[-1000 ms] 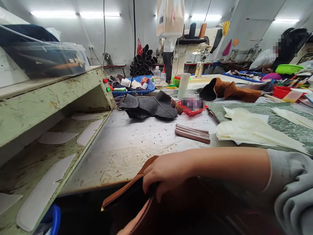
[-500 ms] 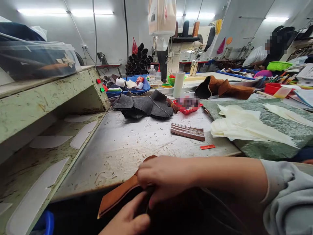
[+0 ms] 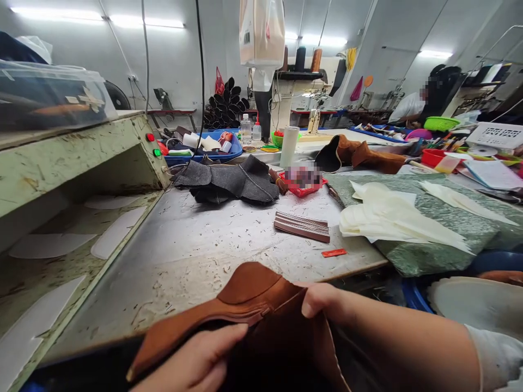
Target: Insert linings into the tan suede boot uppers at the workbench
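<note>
Brown leather boot piece (image 3: 253, 305) held at the near edge of the desk (image 3: 212, 245), partly over the lap. Left hand (image 3: 196, 362) grips its lower flap, fingers closed on the leather; right hand (image 3: 327, 305) pinches the upper edge, fingers clamped, apparently spreading the opening. Beyond on the desk: dark grey upper (image 3: 229, 182), stack of brown strips (image 3: 302, 226), cream cut panels (image 3: 392, 218).

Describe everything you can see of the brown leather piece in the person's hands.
The brown leather piece looks like tan suede, folded or stitched into a hollow shape with a dark inside and a raised seam along its top. It lies at the near edge of the metal table, partly over it. The left hand grips its lower edge; the right hand pinches its upper right edge with the fingers.
</note>
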Tool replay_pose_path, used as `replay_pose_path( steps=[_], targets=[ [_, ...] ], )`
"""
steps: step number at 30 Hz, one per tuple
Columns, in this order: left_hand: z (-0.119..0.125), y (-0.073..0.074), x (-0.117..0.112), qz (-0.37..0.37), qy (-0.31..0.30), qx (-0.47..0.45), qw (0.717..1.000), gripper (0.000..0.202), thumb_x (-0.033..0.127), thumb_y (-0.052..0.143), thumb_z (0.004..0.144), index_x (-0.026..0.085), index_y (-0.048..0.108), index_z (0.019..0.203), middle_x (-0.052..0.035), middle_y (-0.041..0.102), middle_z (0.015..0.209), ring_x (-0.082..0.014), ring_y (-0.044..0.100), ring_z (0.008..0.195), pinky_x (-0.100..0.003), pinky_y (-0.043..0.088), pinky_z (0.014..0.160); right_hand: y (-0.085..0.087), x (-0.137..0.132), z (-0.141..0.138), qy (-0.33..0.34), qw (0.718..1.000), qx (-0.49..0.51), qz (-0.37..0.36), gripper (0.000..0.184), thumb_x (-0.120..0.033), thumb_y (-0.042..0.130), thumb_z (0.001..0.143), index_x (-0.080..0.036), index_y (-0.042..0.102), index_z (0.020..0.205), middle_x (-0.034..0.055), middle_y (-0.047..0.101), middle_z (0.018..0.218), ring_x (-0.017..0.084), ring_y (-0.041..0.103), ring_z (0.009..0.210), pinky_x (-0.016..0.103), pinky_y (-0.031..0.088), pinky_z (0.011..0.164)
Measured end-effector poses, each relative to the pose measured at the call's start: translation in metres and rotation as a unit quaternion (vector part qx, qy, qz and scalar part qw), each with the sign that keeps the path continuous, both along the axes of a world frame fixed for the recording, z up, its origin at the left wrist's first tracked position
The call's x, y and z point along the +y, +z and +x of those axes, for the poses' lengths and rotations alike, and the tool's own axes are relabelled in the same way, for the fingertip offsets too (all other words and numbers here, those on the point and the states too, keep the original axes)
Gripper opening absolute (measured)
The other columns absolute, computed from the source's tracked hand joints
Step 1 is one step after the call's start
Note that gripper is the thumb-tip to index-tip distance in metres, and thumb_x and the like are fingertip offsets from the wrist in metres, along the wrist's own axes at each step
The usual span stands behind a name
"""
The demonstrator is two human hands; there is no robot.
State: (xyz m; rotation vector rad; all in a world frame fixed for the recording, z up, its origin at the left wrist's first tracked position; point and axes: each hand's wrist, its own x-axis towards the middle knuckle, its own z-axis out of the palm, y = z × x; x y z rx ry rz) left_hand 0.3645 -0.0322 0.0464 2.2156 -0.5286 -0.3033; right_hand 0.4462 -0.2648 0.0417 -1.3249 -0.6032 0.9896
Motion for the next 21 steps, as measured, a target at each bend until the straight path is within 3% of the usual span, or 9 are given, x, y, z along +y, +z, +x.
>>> replay_pose_path(
  steps=[3,6,8,10,11,13,15,18,21],
  targets=[
    [0.043,0.024,0.010,0.195,-0.041,-0.214,0.956,0.040,0.014,0.037,0.077,0.027,0.063,0.104,-0.0026,0.066,0.104,-0.0206,0.062,0.094,-0.034,0.050,0.082,0.042,0.002,0.014,0.013,0.973,-0.227,-0.052,0.051,-0.026,0.040,0.060,-0.016,0.055,0.107,0.0054,0.062,0.102,0.024,0.056,0.096,0.035,0.044,0.080],
    [0.087,0.032,0.038,0.396,0.127,-0.306,0.856,0.035,0.012,0.035,0.077,0.017,0.068,0.083,-0.0098,0.068,0.072,-0.0267,0.064,0.062,-0.039,0.052,0.051,0.068,0.025,0.034,0.023,0.842,-0.523,-0.130,0.048,-0.024,0.042,0.065,-0.011,0.051,0.110,0.0124,0.058,0.111,0.027,0.052,0.100,0.040,0.041,0.086],
    [0.099,0.026,0.059,0.416,0.233,-0.341,0.810,0.027,0.014,0.042,0.076,0.014,0.065,0.089,-0.0094,0.068,0.076,-0.0250,0.063,0.058,-0.032,0.048,0.042,0.061,0.051,0.042,0.011,0.755,-0.625,-0.198,0.046,-0.024,0.045,0.069,-0.008,0.050,0.111,0.0172,0.059,0.108,0.029,0.054,0.097,0.043,0.043,0.083],
    [0.091,0.014,0.069,0.407,0.316,-0.378,0.769,0.016,0.021,0.051,0.072,0.014,0.065,0.073,-0.0060,0.064,0.056,-0.0197,0.051,0.033,-0.026,0.034,0.025,0.037,0.079,0.046,0.010,0.706,-0.663,-0.249,0.047,-0.027,0.049,0.069,-0.008,0.051,0.111,0.0193,0.058,0.108,0.031,0.054,0.097,0.043,0.044,0.080],
    [0.081,0.004,0.067,0.388,0.352,-0.408,0.748,0.019,0.019,0.046,0.076,0.014,0.064,0.074,-0.0061,0.063,0.053,-0.0192,0.050,0.032,-0.026,0.034,0.026,0.024,0.091,0.047,0.018,0.703,-0.658,-0.269,0.047,-0.028,0.050,0.069,-0.008,0.052,0.111,0.0191,0.058,0.108,0.030,0.055,0.095,0.041,0.046,0.078],
    [0.059,-0.020,0.053,0.283,0.343,-0.522,0.728,0.024,0.013,0.046,0.076,0.016,0.057,0.098,-0.0097,0.067,0.083,-0.0224,0.064,0.066,-0.032,0.052,0.054,-0.002,0.108,0.047,0.025,0.705,-0.657,-0.267,0.053,-0.034,0.057,0.064,-0.010,0.052,0.112,0.0179,0.057,0.113,0.030,0.055,0.097,0.040,0.046,0.079],
    [0.041,-0.046,0.031,0.209,0.203,-0.547,0.785,0.029,0.010,0.046,0.077,0.021,0.051,0.104,-0.0078,0.063,0.098,-0.0212,0.061,0.092,-0.035,0.050,0.080,-0.019,0.112,0.045,0.033,0.710,-0.667,-0.224,0.051,-0.036,0.059,0.064,-0.015,0.054,0.110,0.0140,0.055,0.118,0.030,0.052,0.103,0.039,0.044,0.084],
    [0.036,-0.074,0.010,0.209,0.182,-0.442,0.853,0.024,0.023,0.037,0.085,0.013,0.047,0.105,-0.0135,0.060,0.093,-0.0224,0.062,0.086,-0.032,0.053,0.068,-0.032,0.099,0.040,0.012,0.749,-0.639,-0.173,0.051,-0.037,0.059,0.067,-0.016,0.052,0.113,0.0115,0.055,0.118,0.029,0.050,0.107,0.037,0.042,0.087],
    [0.043,-0.083,0.016,0.259,0.257,-0.363,0.857,0.025,0.031,0.035,0.085,0.012,0.049,0.091,-0.0062,0.054,0.068,-0.0205,0.059,0.058,-0.031,0.051,0.049,-0.039,0.079,0.041,-0.044,0.804,-0.575,-0.142,0.073,-0.046,0.064,0.066,-0.017,0.039,0.128,0.0128,0.050,0.125,0.029,0.047,0.112,0.037,0.040,0.091]
  ],
)
